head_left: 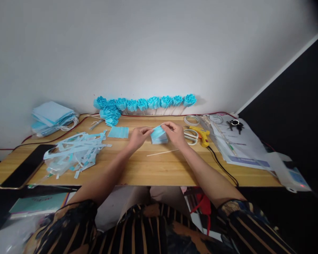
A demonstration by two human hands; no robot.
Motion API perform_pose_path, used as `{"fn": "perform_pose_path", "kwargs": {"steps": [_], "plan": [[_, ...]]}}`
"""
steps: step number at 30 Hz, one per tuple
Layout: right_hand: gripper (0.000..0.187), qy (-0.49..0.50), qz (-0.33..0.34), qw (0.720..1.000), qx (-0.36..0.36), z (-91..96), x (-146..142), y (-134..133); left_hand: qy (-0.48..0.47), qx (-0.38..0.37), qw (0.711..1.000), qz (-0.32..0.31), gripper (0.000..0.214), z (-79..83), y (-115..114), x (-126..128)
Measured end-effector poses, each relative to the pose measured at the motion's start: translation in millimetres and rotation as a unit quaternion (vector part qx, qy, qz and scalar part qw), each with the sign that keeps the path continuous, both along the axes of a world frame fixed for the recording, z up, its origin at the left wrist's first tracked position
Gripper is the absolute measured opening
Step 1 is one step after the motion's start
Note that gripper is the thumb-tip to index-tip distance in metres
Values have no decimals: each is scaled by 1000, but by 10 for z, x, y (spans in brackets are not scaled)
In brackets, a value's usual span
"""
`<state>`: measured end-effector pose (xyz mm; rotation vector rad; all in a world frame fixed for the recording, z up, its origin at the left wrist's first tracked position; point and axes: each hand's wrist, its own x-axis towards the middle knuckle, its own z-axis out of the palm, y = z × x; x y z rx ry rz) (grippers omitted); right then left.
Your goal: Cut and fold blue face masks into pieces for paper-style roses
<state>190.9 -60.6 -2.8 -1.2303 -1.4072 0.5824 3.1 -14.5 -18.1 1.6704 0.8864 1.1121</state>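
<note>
Between both hands is a small blue pleated piece of face-mask fabric [158, 131]. My left hand [140, 137] pinches its left edge, and my right hand [174, 133] grips its upper right corner with the fingers closed. Just under it lies a short stack of similar pieces [160, 140]. A single blue pleated square [118, 132] rests flat to the left of my left hand. Below the stack, a thin pale stick [161, 153] lies on the wooden table, its right end reaching my right wrist. White-handled scissors [191, 137] sit beside my right hand.
Blue fabric roses [153, 102] line the wall. At left are folded masks [53, 114], cut strips [76, 151] and a phone [28, 165]. To the right are a tape roll [192, 120], a yellow glue gun [204, 137] with its cord, papers [243, 141] and keys [235, 124].
</note>
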Motion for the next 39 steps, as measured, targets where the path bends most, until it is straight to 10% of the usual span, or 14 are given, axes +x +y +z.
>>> {"fn": "perform_pose_path", "kwargs": {"steps": [16,24,39], "plan": [[18,-86,22,995,37,25,-49,-69,29,61,998,-14,16,115,-78,17],[75,103,150,980,-80,-68,-66,-27,-113,-95,989,12,23,99,-74,28],[49,-26,43,998,-36,-52,-48,-28,-135,-190,972,30,35,88,3,-31]]}}
